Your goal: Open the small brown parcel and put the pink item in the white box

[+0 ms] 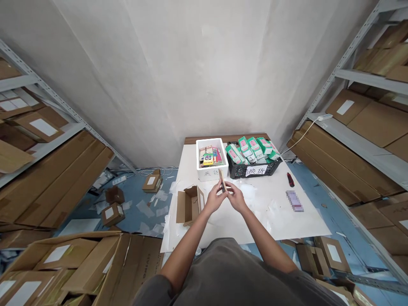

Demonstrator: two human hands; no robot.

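Between my left hand (216,197) and my right hand (236,196) stands a thin, flat item (222,180), tan with a dark side, seen nearly edge-on. Fingers of both hands pinch its lower part; what kind of thing it is cannot be made out. Just beyond it is a white foam box (204,173) with handwriting on its front, holding several colourful flat packets or booklets (208,158). To its right, a black plastic crate (237,172) is heaped with green and white boxes (255,147). An open cardboard box (184,208) lies left of my left hand.
On the white-covered table (255,225), a red and black box cutter (290,179) and a blurred purplish item (295,201) lie at the right. Shelves with cartons (376,114) flank both sides. A large carton (137,255) of smaller boxes stands at lower left; scraps litter the blue floor.
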